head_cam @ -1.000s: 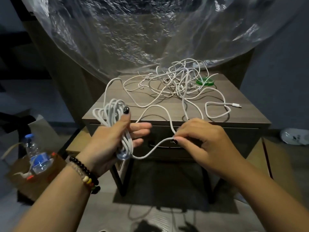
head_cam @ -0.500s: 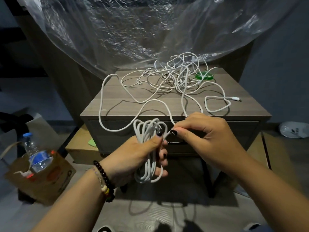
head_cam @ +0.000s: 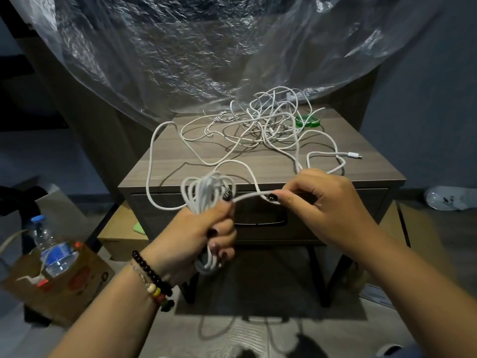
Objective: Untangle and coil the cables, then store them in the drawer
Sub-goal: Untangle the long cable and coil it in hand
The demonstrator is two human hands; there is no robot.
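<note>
White coil upright in left hand; right hand pinches strand.

No text, brand or number can be read anywhere. The bottle, low and well left of the left hand's fingers, wears a blue label whose print is too blurred to make out. The cardboard box around it carries reddish round marks, also unreadable. A white bag far right of the right hand's fingers shows small dark marks, illegible
</note>
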